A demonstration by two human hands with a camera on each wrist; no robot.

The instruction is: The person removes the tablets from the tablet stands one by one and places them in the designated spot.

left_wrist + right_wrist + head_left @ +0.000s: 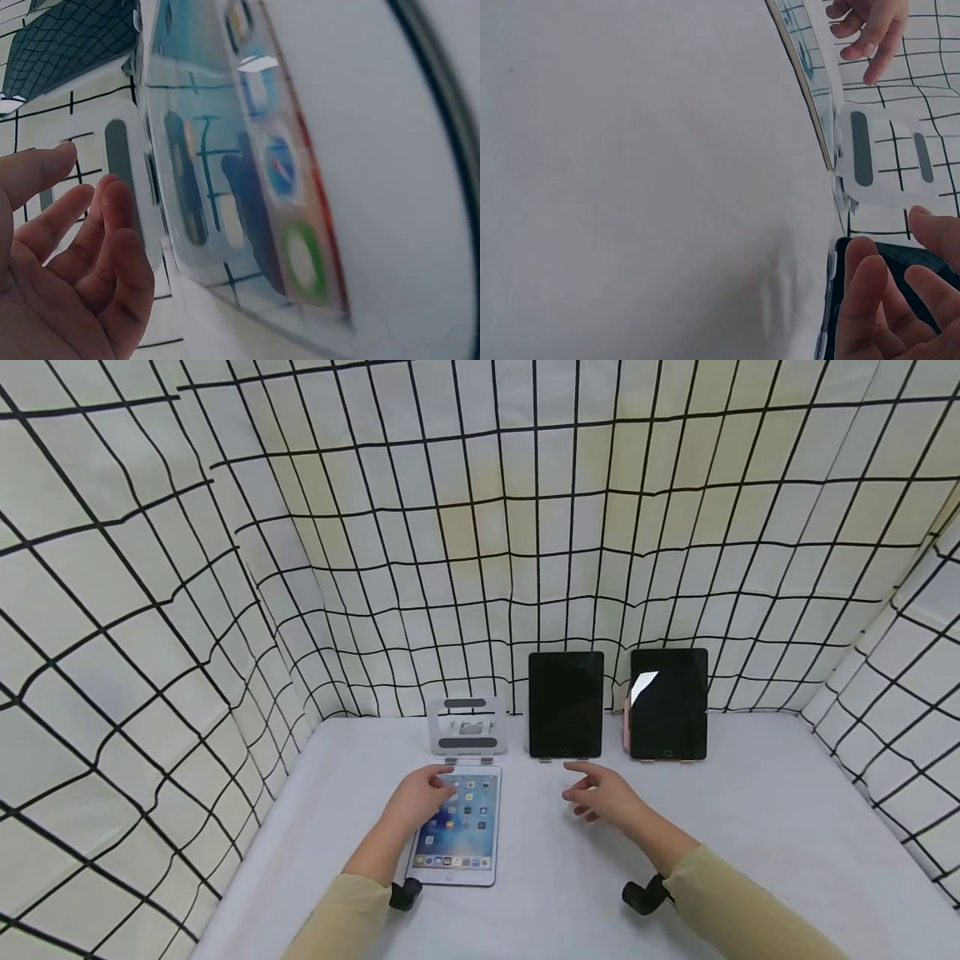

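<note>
The grip of the left hand [422,797] is loose and empty, thumb and lightly bent fingers apart, above the upper left part of a white tablet with a lit blue screen of app icons [461,837]. The grip of the right hand [606,795] is also relaxed and holds nothing, its thumb spread from its curved fingers, over the bare worktop [540,893] in front of the middle tablet.

Nearest the viewer come two beige sleeves [341,914], with a small black wrist device [406,894] below each hand. Past them the lit tablet lies flat on the white-covered worktop, its round home button at the near end.

At its far edge are the small grey hooks [487,761] of a pale folding stand with two dark grey oblong pads [468,742]; whether hooks and tablet touch cannot be told. The stand is upright and bears nothing.

To its right, a black-framed tablet with a dark screen [566,704] stands propped up. Further right, a second dark-screened black tablet [669,710] leans on a pink stand [627,727], a bright reflection on its glass. Behind everything rises white cloth with a black grid [450,568].
</note>
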